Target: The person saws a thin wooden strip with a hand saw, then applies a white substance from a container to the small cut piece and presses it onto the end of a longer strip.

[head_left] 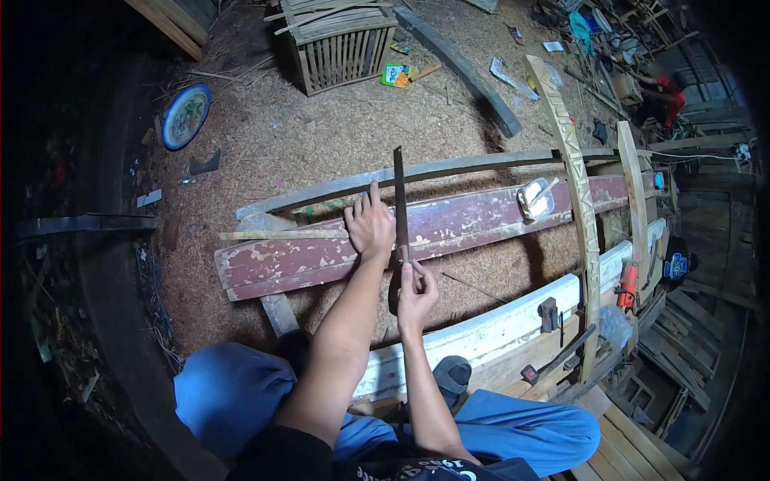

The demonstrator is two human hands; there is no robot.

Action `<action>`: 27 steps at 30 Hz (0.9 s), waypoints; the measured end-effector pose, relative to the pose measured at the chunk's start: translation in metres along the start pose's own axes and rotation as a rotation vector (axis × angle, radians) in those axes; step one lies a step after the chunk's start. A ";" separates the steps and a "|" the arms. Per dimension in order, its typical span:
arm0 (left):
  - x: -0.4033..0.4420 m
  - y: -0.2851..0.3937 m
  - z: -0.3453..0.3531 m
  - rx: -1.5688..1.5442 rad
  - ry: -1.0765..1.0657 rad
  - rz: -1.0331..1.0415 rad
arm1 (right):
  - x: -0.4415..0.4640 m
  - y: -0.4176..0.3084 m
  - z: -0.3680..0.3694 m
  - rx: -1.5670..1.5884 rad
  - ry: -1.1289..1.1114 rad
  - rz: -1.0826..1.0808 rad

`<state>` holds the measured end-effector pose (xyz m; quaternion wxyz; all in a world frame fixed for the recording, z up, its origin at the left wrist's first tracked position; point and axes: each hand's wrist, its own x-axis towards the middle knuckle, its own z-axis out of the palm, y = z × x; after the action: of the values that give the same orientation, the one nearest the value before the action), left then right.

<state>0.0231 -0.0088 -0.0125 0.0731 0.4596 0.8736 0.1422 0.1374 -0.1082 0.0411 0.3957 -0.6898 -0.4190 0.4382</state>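
My left hand [371, 224] lies on a thin wooden strip [281, 236], its fingers stretched out and apart, pressing the strip against a worn red plank [297, 263]. The strip runs leftward from under the palm; its end by the saw is hidden. In my right hand [418, 298] is the handle of a handsaw, gripped in closed fingers. The dark blade [400, 188] points away from me, upright in view, just right of my left hand. It crosses the red plank, and its tip reaches past the grey beam [337, 186] behind.
A white container [536, 200] sits on the plank. Carved wooden beam [579, 180] crosses at right. Nearer me are a white-painted beam [513, 321], an orange tool [628, 284] and a dark block [549, 314]. Slatted crate [341, 60] and round tray [186, 117] lie beyond. A person in red [670, 98] is far right.
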 end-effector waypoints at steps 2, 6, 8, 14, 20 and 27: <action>0.000 0.000 0.003 -0.028 0.063 0.019 | 0.002 0.004 0.007 -0.272 0.159 -0.563; 0.001 0.002 0.000 -0.006 0.070 0.008 | -0.006 -0.011 0.010 -0.241 0.128 -0.269; 0.000 -0.001 0.003 -0.009 0.103 0.022 | -0.006 -0.010 0.010 -0.256 0.104 -0.259; 0.002 -0.001 0.007 0.015 0.031 0.003 | -0.010 -0.012 0.012 -0.305 0.055 -0.305; 0.002 0.000 0.005 -0.014 0.021 -0.012 | -0.009 0.000 0.009 -0.317 0.063 -0.417; 0.002 -0.002 0.005 -0.019 0.005 -0.026 | -0.035 -0.007 -0.009 -0.310 -0.003 -0.168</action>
<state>0.0218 -0.0070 -0.0182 0.0770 0.4472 0.8783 0.1506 0.1350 -0.1402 0.0597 0.3192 -0.7043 -0.5385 0.3348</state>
